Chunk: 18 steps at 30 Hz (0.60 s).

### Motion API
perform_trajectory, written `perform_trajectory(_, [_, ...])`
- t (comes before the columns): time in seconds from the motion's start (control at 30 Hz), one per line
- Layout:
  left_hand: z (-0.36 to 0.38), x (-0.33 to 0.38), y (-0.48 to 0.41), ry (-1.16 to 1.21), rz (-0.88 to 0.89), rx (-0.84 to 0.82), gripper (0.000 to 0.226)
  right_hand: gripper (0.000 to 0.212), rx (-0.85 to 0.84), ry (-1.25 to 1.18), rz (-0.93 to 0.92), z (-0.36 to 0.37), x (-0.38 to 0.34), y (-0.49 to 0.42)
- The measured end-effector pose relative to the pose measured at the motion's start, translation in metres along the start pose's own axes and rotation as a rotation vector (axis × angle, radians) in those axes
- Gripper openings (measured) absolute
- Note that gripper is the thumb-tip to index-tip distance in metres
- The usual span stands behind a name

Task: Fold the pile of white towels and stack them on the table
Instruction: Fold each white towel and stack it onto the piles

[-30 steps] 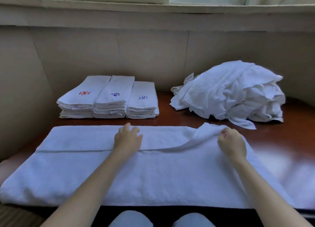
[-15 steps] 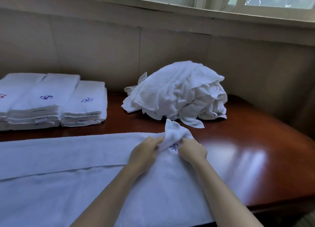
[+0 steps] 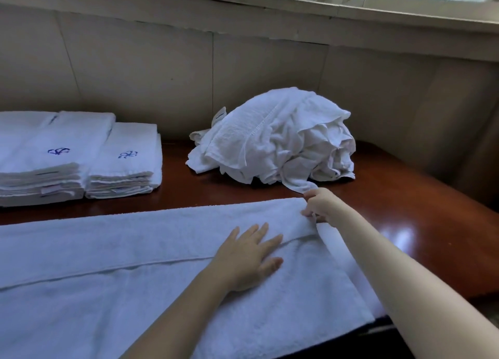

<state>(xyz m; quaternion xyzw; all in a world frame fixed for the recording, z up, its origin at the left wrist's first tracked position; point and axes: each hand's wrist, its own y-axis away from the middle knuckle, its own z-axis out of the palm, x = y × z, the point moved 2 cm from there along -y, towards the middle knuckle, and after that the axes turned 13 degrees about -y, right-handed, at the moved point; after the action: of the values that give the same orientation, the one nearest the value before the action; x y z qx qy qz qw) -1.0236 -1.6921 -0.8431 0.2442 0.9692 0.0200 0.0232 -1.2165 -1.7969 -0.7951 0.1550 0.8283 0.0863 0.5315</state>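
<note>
A: One towel (image 3: 135, 250) in work, laid long across the near surface (image 3: 418, 223), far edge folded toward me. Left hand (image 3: 247, 258) flat on the fold line, fingers (image 3: 259, 234) spread. Right hand (image 3: 322, 206) at the flap's far right corner, fingers pinching the cloth.

B: How to do this step well?

A: My judgement: use the left palm as anchor, draw the corner taut to the right, square it to the layer below, then smooth outward so no ridge sets in. Soft terry, likely to creep if pulled hard.

B: Counts?

A: One loose pile (image 3: 272, 140), back right. A trailing end reaches to the right hand; touching or just beside, cannot tell. Towels in it: not countable. Two folded stacks (image 3: 124, 164) back left, each with a blue monogram on top. A third may sit at the frame's left edge, unclear. Two hands.
</note>
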Motion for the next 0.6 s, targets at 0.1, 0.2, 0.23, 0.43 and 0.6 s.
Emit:
perform_trajectory(0.1, [-0.009, -0.021, 0.005, -0.027, -0.115, 0.015, 0.065, 0.047, 0.170, 0.150, -0.156, -0.003, 0.003, 0.000])
perform_trajectory(0.2, [-0.016, -0.064, 0.021, -0.048, -0.285, -0.120, 0.080, 0.024, 0.231, 0.324, -0.158, -0.004, 0.015, 0.002])
perform_trajectory(0.23, [-0.015, -0.078, 0.029, -0.035, -0.331, -0.192, 0.084, 0.020, 0.244, 0.352, -0.168, -0.002, 0.016, 0.004])
perform_trajectory(0.43, [0.006, -0.087, 0.049, -0.021, -0.377, -0.123, 0.085, 0.038, 0.313, 0.556, -0.512, 0.066, 0.004, 0.041])
perform_trajectory(0.6, [0.013, -0.088, 0.054, -0.053, -0.348, -0.028, 0.087, 0.054, -0.052, 0.750, -0.446, 0.102, 0.032, 0.042])
